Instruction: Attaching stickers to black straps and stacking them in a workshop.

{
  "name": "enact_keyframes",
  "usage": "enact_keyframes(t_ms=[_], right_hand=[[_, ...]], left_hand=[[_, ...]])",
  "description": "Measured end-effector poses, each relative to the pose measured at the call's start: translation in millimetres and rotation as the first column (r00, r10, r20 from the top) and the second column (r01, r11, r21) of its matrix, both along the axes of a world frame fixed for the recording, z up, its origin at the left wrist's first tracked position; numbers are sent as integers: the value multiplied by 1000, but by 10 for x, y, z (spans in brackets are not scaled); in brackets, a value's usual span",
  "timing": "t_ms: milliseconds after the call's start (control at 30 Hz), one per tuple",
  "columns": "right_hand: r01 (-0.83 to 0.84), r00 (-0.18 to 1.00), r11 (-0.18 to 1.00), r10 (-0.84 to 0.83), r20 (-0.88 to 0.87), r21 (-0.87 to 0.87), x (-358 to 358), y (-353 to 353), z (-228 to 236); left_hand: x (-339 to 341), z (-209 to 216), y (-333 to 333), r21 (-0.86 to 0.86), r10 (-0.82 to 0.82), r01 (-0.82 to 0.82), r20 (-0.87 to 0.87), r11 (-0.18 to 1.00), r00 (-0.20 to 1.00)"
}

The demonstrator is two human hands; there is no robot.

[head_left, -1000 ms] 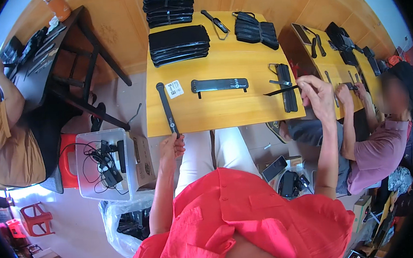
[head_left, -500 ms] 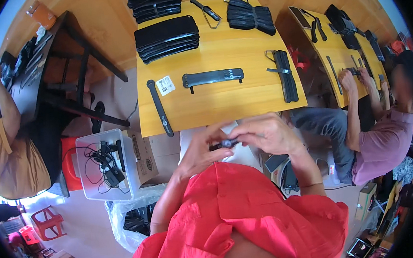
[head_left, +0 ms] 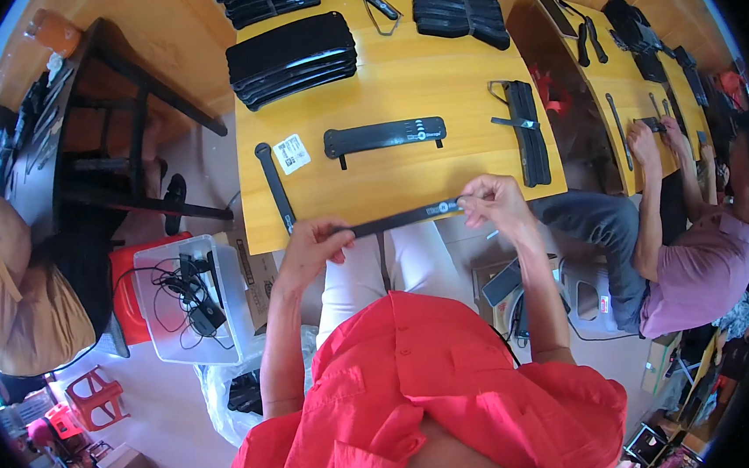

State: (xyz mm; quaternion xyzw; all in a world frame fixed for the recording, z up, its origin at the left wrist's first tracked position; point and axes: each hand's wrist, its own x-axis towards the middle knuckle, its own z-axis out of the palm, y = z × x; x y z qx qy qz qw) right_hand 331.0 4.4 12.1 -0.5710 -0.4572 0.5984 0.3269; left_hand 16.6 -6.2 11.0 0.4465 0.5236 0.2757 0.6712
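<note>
A narrow black strap (head_left: pixel 404 219) with pale print is stretched out level between my two hands, just off the table's front edge and above my lap. My left hand (head_left: pixel 310 250) pinches its left end, and my right hand (head_left: pixel 497 202) grips the right end between thumb and fingers. Another black strap (head_left: pixel 273 182) lies on the yellow table (head_left: pixel 440 176), its lower end close to my left hand. Farther in, a wider black band (head_left: pixel 382 136) with a row of light marks lies flat. A white label card (head_left: pixel 292 153) is beside the left strap.
Stacked flat black pieces (head_left: pixel 292 56) stand at the far left of the table. Tied black bundles (head_left: pixel 459 14) are at the far right and right edge. A clear bin (head_left: pixel 188 297) with cables stands on the floor at left. One person (head_left: pixel 702 261) works at right, another (head_left: pixel 27 292) at left.
My hands were close together over my lap with a small dark item between the fingers. They have since moved apart and forward, and a strap is now drawn out between them.
</note>
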Motion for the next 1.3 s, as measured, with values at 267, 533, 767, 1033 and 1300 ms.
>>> enact_keyframes(t_ms=[267,533,767,1033,1300], right_hand=[[246,958,968,-235,-164,47,-49,409,-341],[264,962,958,-253,-99,115,-74,637,-418],[263,963,952,-248,-108,159,-91,795,-589],[361,932,911,-360,-44,201,-142,830,-619],[396,918,897,-394,-51,199,-202,830,-626]], left_hand=[[139,-258,461,-8,409,-414,169,910,897],[204,-451,722,287,465,-429,-70,856,882],[316,-564,812,531,578,-427,-153,732,801],[360,-581,830,523,604,-443,-183,728,776],[344,-589,833,546,633,-468,-156,695,758]])
